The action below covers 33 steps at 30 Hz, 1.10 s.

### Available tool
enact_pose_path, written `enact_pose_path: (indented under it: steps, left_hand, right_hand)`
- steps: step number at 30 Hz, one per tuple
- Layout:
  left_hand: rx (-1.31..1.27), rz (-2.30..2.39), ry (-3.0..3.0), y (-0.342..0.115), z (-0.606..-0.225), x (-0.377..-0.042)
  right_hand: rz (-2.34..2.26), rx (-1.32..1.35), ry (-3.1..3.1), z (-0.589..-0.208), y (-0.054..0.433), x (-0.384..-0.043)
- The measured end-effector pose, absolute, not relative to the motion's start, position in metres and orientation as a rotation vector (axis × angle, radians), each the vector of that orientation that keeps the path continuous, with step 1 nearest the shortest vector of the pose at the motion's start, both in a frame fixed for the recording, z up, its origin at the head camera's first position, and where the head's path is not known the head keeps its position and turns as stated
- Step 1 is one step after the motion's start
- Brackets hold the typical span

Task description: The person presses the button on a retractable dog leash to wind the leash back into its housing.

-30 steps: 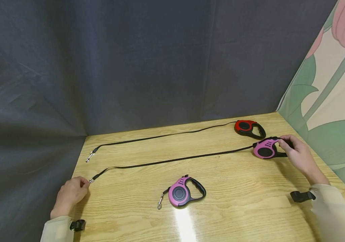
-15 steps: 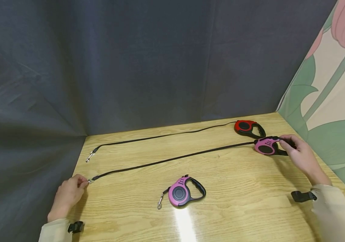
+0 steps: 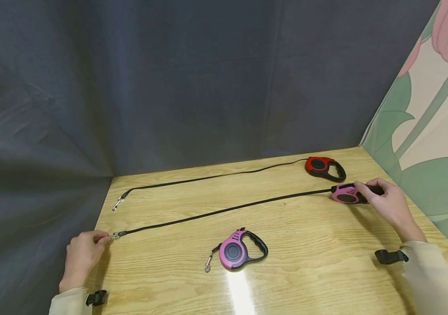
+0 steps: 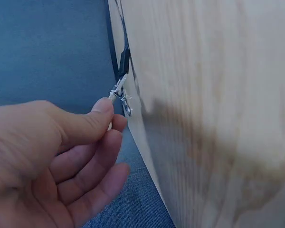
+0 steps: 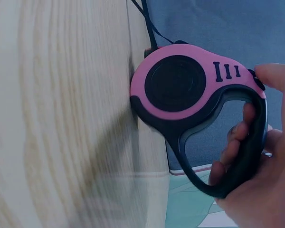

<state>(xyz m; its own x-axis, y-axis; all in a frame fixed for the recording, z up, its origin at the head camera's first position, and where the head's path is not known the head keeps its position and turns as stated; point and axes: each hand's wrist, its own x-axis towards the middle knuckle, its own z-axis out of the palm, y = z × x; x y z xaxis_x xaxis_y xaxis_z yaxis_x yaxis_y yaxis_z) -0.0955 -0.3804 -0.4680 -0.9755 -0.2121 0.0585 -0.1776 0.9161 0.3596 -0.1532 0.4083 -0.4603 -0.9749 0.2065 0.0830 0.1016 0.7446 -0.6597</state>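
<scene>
My right hand grips the black handle of a pink retractable dog leash. In the right wrist view its fingers curl through the handle loop and the thumb lies at the black button. A black strap runs from its casing across the table to the left, pulled nearly straight. At the strap's other end my left hand pinches the silver snap hook between thumb and forefinger. The other left fingers curl loosely below, as the left wrist view shows.
Behind lies a red retractable leash, its strap drawn out leftward to a silver hook. A second pink leash rests front middle, strap wound in. The wood table meets a grey curtain and a tulip-patterned panel.
My left hand has drawn the hook slightly left, and the strap has straightened. In my right hand the pink leash has tilted, and the thumb has shifted forward along it.
</scene>
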Motion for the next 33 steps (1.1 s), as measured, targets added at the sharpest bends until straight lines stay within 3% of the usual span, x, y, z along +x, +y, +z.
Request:
enact_pose_path:
  steps: [14, 33]
  left_hand:
    - [0.395, -0.554, -2.915, -0.385, -0.467, -0.095]
    - [0.609, -0.687, -2.694, -0.390, -0.466, -0.098]
  right_hand:
    - [1.315, -0.299, -2.709, -0.464, 0.427, -0.152]
    - [1.933, 0.053, -2.509, -0.457, 0.449, -0.152]
